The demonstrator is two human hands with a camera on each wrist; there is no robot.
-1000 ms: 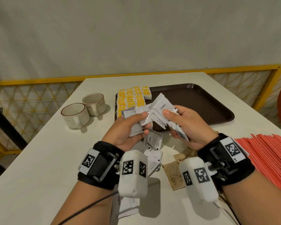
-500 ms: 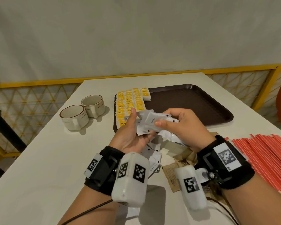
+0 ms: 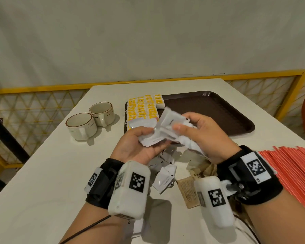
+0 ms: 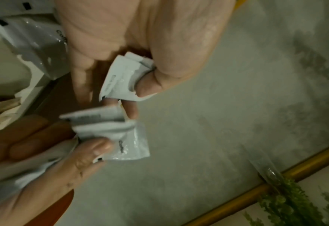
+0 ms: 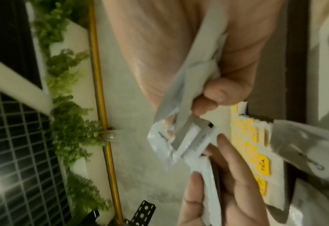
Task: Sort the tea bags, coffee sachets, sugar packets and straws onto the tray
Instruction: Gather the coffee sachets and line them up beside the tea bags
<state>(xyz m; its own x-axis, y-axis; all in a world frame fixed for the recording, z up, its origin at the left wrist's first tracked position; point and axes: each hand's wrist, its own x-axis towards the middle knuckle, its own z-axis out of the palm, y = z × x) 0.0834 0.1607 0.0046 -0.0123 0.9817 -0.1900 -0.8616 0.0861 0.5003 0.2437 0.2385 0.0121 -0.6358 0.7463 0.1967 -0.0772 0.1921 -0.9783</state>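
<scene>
Nearest me, loose white coffee sachets [image 3: 163,180] and brown sugar packets [image 3: 187,192] are lying on the tabletop [image 3: 42,182] under my wrists. To my right, red straws [image 3: 292,166] are lying in a heap on the tabletop.

Above these, my left hand [image 3: 137,147] is holding a bunch of white coffee sachets [image 3: 151,138], thumb pressing them against curled fingers. My right hand [image 3: 201,136] is gripping another bunch of sachets [image 3: 173,120], thumb on top; the two bunches are touching between my hands.

Beyond my hands, the brown tray [image 3: 218,110] is sitting on the tabletop, with yellow tea bags [image 3: 143,108] lying in rows at its left end. Left of the tray, two cups [image 3: 90,120] are standing side by side.
</scene>
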